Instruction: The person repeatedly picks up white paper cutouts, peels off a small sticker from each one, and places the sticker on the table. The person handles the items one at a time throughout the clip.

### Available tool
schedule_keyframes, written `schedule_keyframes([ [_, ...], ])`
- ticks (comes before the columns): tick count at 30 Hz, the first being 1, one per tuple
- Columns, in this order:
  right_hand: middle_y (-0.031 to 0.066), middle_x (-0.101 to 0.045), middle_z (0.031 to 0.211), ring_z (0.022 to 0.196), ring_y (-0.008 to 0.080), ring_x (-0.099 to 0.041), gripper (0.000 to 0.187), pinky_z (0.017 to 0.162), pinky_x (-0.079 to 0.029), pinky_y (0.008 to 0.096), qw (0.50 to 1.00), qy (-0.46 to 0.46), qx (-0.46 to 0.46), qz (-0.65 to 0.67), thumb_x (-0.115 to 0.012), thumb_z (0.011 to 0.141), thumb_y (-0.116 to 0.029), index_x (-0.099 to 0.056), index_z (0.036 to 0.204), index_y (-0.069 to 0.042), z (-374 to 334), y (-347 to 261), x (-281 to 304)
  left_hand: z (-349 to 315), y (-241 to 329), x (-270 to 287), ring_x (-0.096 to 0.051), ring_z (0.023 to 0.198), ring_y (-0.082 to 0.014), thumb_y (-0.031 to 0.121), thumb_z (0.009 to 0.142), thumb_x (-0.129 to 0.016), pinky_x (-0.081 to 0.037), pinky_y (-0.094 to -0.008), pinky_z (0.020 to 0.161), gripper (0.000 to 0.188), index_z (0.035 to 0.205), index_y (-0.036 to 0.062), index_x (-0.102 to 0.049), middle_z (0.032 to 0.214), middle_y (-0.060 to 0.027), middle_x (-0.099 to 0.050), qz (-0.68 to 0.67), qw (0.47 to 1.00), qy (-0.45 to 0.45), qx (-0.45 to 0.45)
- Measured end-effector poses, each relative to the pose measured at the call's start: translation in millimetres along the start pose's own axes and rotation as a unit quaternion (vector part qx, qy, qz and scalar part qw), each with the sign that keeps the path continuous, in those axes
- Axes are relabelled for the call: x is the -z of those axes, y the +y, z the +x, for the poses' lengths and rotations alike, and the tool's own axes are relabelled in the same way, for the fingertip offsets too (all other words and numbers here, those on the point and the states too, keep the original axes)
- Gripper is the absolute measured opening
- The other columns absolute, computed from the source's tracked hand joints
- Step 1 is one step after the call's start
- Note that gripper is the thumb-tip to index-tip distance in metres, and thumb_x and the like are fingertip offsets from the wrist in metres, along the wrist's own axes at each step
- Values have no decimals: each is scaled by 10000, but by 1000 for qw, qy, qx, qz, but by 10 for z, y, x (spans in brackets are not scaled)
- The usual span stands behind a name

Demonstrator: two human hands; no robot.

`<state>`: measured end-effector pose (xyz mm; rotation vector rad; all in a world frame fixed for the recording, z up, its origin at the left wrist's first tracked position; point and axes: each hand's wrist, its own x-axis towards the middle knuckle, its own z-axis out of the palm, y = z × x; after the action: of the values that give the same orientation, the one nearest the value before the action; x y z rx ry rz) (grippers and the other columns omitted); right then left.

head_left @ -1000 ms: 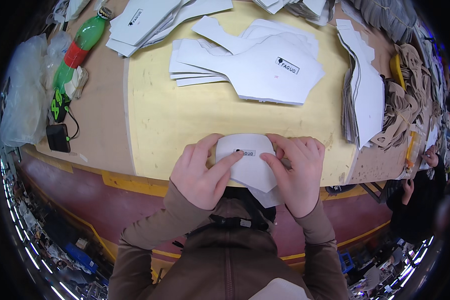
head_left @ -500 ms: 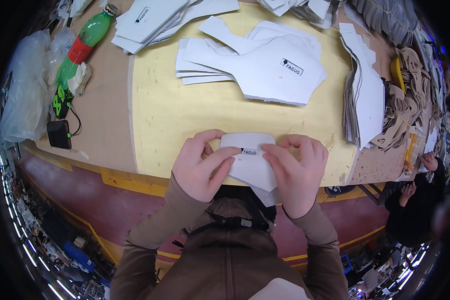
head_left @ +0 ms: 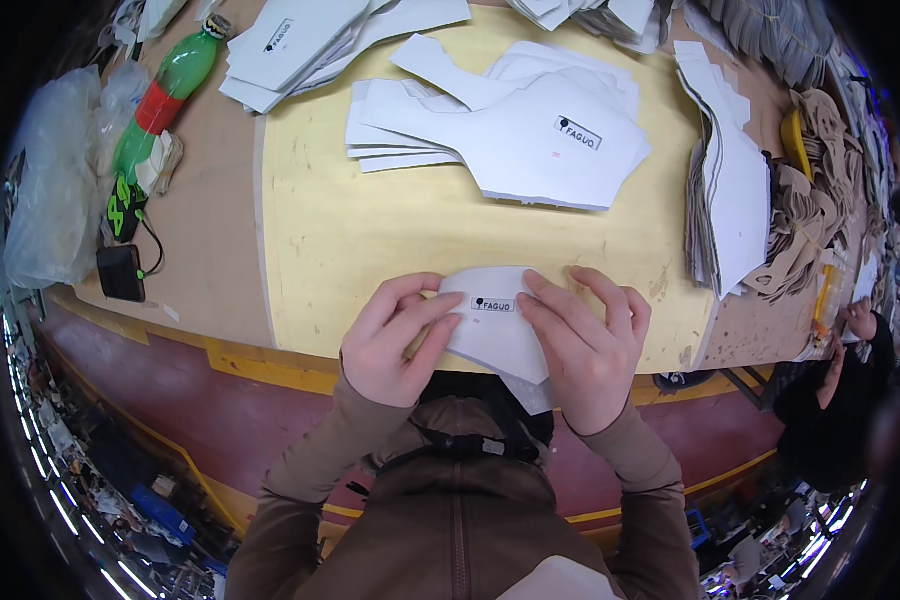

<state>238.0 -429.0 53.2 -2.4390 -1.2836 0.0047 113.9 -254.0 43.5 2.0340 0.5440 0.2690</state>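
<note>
A small white cut piece (head_left: 495, 340) with a dark rectangular printed label lies at the front edge of the table, its lower tip reaching past the edge. My left hand (head_left: 392, 345) pinches its left side between thumb and fingers. On the other side, my right hand (head_left: 592, 350) grips the upper right edge, thumb and index finger by the label, other fingers raised. Below the tip, a translucent corner (head_left: 527, 393) sticks out. Beyond my hands lies a stack of larger white cut pieces (head_left: 540, 135), the top one bearing a similar label.
More white stacks lie far left (head_left: 290, 50) and at the right (head_left: 735, 190). Bundled brown strips (head_left: 800, 220) sit at the right edge. Leftward are a green bottle (head_left: 160, 105), a black power bank (head_left: 121, 273) and plastic bags (head_left: 50, 180). A co-worker's hand (head_left: 860, 318) shows far right.
My right thumb and index finger have shifted slightly up and outward along the piece's edge. My left fingers have drawn back from the label. The co-worker's hands have moved.
</note>
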Motion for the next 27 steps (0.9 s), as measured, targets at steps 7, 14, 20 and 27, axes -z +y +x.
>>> schedule_keyframes([
  [7,-65,-701,1220,1152,234,-594,240,971,-395,408,1000,5,-4,5,-687,779,-149,-766,1005,-134,-7,8,-17,80,11,-5,-584,734,-87,-58,848,-735,-456,-218,630,119,965,-40,-724,992,-99,-696,-72,996,2,56],
  [14,-67,-700,1219,1153,235,-595,238,974,-394,412,1000,7,-4,4,-687,773,-152,-765,997,-134,-4,7,-19,92,45,-24,-556,695,-64,-67,845,-732,-436,-198,615,115,957,-47,-722,969,-78,-691,-80,994,5,76],
  [20,-60,-700,1218,1152,236,-595,246,981,-400,423,1000,5,-2,-1,-685,772,-152,-763,1004,-129,5,-3,-5,90,47,-47,-550,666,-82,-69,848,-714,-440,-211,601,139,975,-19,-740,955,-73,-664,-38,997,-2,62],
  [27,-49,-695,1228,1157,240,-594,253,1008,-397,438,1000,-1,0,-7,-669,788,-155,-756,1023,-127,2,-19,5,19,-10,-102,-613,940,-212,-56,774,-707,-490,-332,864,333,1038,134,-779,1229,-113,-633,186,975,15,-121],
])
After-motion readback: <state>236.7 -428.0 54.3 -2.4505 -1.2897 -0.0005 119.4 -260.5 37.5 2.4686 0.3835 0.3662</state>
